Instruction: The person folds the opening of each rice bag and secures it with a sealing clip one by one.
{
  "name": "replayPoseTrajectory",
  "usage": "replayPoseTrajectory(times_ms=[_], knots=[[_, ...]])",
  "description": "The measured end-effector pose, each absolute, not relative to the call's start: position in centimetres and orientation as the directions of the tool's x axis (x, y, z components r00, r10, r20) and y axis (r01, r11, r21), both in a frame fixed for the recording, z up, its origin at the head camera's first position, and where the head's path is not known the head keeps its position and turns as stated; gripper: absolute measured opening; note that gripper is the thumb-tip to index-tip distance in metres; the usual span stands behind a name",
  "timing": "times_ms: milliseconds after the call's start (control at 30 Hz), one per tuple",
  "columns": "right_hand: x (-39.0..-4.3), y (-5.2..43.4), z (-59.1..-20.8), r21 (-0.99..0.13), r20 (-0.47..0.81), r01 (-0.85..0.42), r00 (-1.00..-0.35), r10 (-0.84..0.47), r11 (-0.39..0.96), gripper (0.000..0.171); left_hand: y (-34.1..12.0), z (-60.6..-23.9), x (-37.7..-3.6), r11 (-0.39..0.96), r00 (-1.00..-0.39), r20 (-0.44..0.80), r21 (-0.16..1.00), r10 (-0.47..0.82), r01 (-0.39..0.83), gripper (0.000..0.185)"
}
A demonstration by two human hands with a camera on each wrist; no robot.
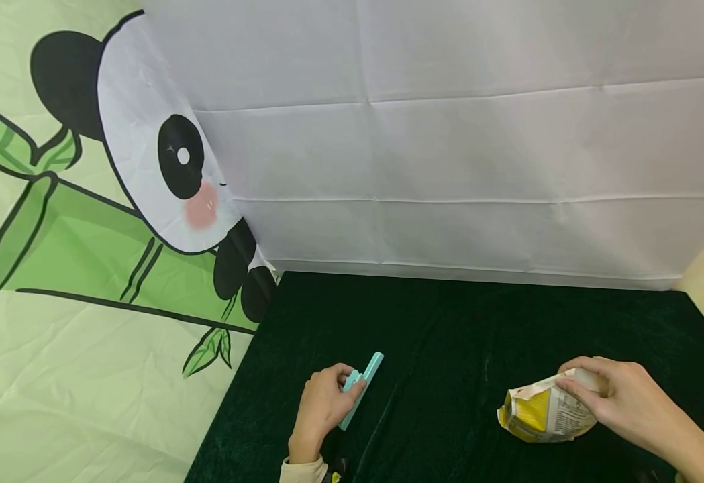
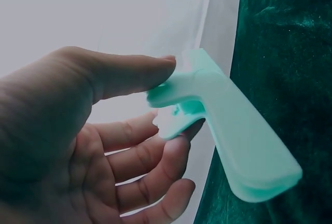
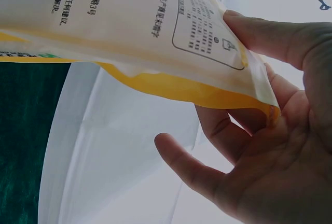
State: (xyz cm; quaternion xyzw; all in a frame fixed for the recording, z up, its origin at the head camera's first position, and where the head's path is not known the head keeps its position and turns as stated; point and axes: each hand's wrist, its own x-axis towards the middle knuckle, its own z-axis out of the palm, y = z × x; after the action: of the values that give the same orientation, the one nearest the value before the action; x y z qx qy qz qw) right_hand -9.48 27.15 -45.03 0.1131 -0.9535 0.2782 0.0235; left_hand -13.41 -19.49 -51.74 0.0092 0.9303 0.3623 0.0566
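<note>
We are pinching a mint-green clip [image 1: 360, 389] with our left hand [image 1: 323, 409] near the left of the dark green surface [image 1: 448, 322], while our right hand [image 1: 620, 396] is gripping a yellow-and-white bag [image 1: 541, 412] on the right.

Mint-green plastic bag clip [image 1: 362, 389], long and slim, near the table's front-left edge, lying diagonally. Yellow-and-white printed snack bag [image 1: 541, 414], crumpled, on its side near the front-right edge.

A makeshift recording set: a table under dark green velvet cloth [image 1: 448, 322] stood before creased white sheeting [image 1: 448, 134] and a panda-and-bamboo backdrop [image 1: 86, 201].
</note>
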Motion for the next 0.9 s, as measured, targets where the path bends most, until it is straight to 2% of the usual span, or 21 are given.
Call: replayPoseTrajectory(times_ms=[467, 900], knots=[[-9.7, 27.3, -44.8, -0.520, 0.097, -0.205, -0.979, -0.181, 0.829, 0.007, -19.0, -51.2, -13.4, 0.704, -0.998, -0.054, 0.710, 0.042, -0.009, 0.032], [-10.0, 27.5, -44.7, -0.519, 0.100, -0.215, -0.977, -0.191, 0.827, 0.008, -18.4, -51.0, -13.6, 0.620, -1.000, 0.020, 0.785, -0.009, 0.010, 0.030]])
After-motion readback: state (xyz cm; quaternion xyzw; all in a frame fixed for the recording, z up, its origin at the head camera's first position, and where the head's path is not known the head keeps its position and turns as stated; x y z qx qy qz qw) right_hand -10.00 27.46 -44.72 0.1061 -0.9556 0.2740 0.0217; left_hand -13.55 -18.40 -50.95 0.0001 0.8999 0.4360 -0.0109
